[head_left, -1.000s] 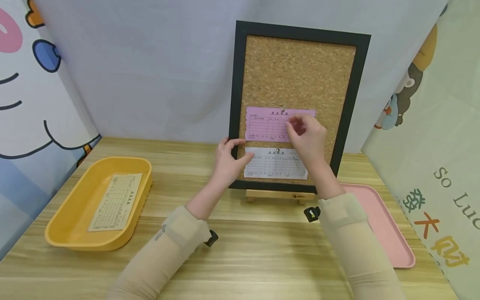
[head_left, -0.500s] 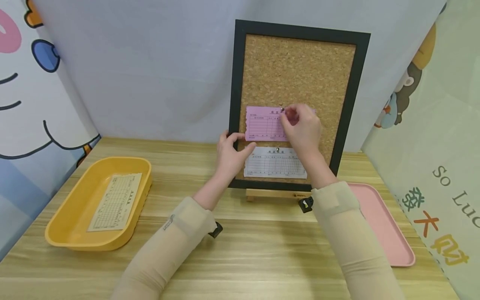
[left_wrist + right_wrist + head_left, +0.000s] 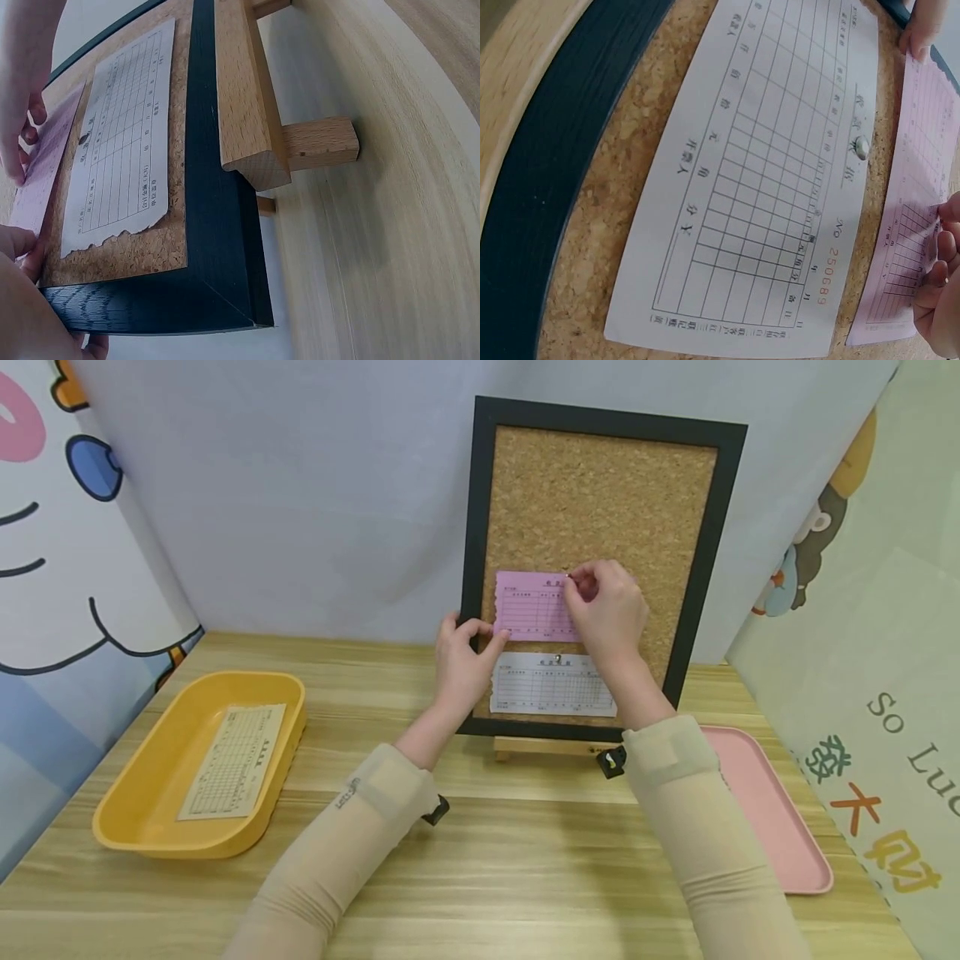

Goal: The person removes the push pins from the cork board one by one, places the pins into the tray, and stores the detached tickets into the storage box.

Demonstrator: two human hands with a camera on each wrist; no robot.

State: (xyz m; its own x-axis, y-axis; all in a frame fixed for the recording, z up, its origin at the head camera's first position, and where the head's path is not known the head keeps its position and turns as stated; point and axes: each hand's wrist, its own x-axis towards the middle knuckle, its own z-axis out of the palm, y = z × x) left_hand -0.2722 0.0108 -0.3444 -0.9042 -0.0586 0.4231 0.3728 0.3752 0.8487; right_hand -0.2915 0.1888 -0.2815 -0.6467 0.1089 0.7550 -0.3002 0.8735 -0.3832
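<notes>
A black-framed corkboard (image 3: 603,502) stands on a small wooden easel (image 3: 517,746). On it a pink receipt slip (image 3: 528,606) hangs above a white receipt slip (image 3: 551,685), which is held by a silver pushpin (image 3: 860,148). My right hand (image 3: 611,610) pinches the pushpin (image 3: 568,577) at the pink slip's top edge, its fingers mostly covering it and the slip's right half. My left hand (image 3: 463,660) is at the board's left edge, thumb and index finger together on the pink slip's lower left corner. Other left fingers extend past the frame in the left wrist view.
To the left, a yellow tray (image 3: 120,793) holds a pale yellow receipt slip (image 3: 236,760). A pink tray (image 3: 772,810) lies at right, partly behind my right forearm. Printed cloths surround the wooden table (image 3: 510,877).
My right hand has moved up and slightly left across the pink slip to the pushpin. My left thumb has risen from the white slip to the pink slip's corner.
</notes>
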